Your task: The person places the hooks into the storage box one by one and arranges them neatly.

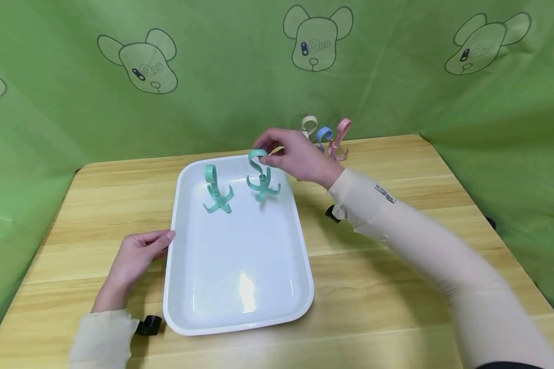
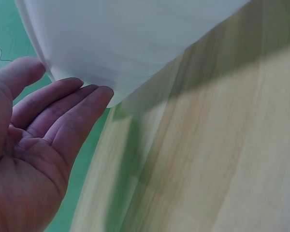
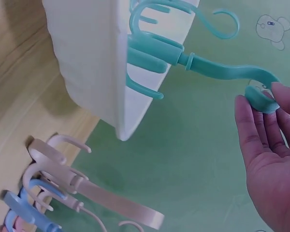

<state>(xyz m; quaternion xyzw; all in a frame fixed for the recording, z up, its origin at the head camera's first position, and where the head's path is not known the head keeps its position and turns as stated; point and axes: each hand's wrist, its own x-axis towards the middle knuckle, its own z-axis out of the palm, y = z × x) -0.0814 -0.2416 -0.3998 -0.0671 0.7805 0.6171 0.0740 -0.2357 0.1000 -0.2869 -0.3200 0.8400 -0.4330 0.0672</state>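
Note:
My right hand (image 1: pixel 297 156) pinches the curled top of a teal green multi-arm hanging hook (image 1: pixel 262 180) between thumb and fingers. This hook stands upright over the far right part of a white tray (image 1: pixel 240 251); in the right wrist view its arms (image 3: pixel 152 50) hang at the rim, and I cannot tell if they touch the bottom. A second teal hook (image 1: pixel 215 189) stands inside the tray at the far left. On the tray's left rim, my left hand (image 1: pixel 136 256) holds the edge, thumb at the rim and fingers against the outer wall (image 2: pixel 111 48).
Behind my right hand, cream (image 1: pixel 310 120), blue (image 1: pixel 324 134) and pink (image 1: pixel 343 129) hooks stand on the wooden table (image 1: pixel 374 307), right of the tray's far end. A green printed curtain (image 1: pixel 231 92) borders the table at the back and sides.

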